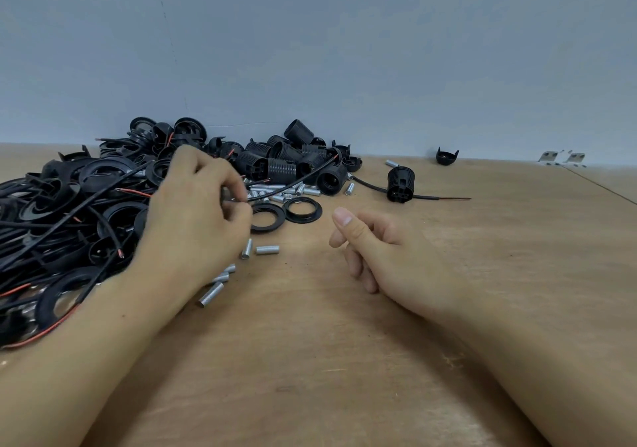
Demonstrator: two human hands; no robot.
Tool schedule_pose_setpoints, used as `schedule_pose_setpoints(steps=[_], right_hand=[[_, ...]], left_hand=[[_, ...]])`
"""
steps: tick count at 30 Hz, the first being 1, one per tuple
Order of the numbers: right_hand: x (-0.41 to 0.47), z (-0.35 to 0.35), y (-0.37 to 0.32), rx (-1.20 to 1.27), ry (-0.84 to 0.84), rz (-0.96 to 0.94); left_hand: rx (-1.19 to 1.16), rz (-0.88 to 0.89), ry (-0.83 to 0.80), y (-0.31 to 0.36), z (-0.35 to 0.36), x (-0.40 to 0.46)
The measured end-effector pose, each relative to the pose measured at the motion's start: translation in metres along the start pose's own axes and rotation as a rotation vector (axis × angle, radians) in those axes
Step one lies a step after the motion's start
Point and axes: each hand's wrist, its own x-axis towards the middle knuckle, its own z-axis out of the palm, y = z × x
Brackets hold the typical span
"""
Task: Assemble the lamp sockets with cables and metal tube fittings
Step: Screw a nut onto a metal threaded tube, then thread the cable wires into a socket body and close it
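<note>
My left hand [196, 212] is over the edge of the parts heap, its fingertips pinched on a thin black cable [293, 184] that runs up and right toward the threaded black sockets [282, 167]. My right hand [375, 250] rests on the wooden table [344, 360], loosely curled with the thumb out and nothing in it. Short threaded metal tubes [267, 249] lie scattered below and behind my left hand. One socket [400, 179] with a cable through it stands apart at the right. Two black rings [303, 209] lie flat between my hands.
A tangle of black cables with red cores and black rings [69, 212] covers the table's left side. A lone black cap [447, 156] sits by the grey wall, and small metal brackets [565, 157] lie at the far right.
</note>
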Motion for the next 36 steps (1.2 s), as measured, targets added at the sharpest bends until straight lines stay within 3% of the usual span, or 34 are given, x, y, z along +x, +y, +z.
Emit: schedule_pose_setpoints(steps=[6, 13, 20, 23, 26, 32, 36], right_hand=[[-0.002, 0.001, -0.001, -0.023, -0.023, -0.012], [-0.002, 0.000, -0.001, -0.030, -0.032, -0.019], [-0.001, -0.001, -0.001, 0.113, 0.059, -0.043], [0.001, -0.006, -0.005, 0.295, 0.121, -0.058], [0.005, -0.014, -0.011, 0.517, 0.269, -0.124], [0.009, -0.053, -0.018, 0.796, 0.708, -0.134], [0.012, -0.056, -0.014, 0.719, 0.911, -0.165]], left_hand=[[0.523, -0.101, -0.185, -0.026, -0.004, 0.009], [0.533, -0.129, -0.129, -0.030, -0.003, 0.015], [0.212, 0.301, 0.317, -0.009, -0.009, 0.014], [0.105, 0.516, 0.267, 0.010, -0.003, 0.002], [-0.047, 0.601, 0.153, 0.028, 0.005, -0.009], [-0.473, 0.397, -0.001, 0.047, 0.010, -0.028], [-0.695, 0.144, -0.193, 0.048, 0.020, -0.035]])
